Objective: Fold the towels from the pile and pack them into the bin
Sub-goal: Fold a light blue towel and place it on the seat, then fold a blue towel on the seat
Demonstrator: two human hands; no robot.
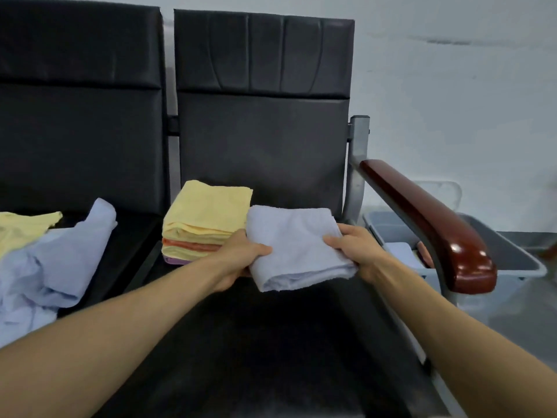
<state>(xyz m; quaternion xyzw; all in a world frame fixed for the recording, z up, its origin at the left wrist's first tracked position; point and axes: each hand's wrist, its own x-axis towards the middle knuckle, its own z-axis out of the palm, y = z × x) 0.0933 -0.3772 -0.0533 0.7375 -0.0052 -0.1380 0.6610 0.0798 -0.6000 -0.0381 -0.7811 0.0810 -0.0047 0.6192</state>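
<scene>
Holding folded lavender towel (298, 245) mid-frame over chair seat (271, 342): left grip (241, 257) and right grip (355, 248) each clasping one side, likely keeping folds together; bin (388, 229) right, behind armrest (422, 212); unfolded pile (51, 260) lower left.

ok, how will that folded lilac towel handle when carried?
Likely floppy: the folded towel sags at its near edge, past the left hand and right hand. Probably light, since a thumb-over grip holds it. Its loose layers may unfold one-handed.

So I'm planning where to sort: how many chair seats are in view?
2. The left seat holds the loose towel pile; the right seat holds the folded stack. More may lie beyond the left edge.
</scene>
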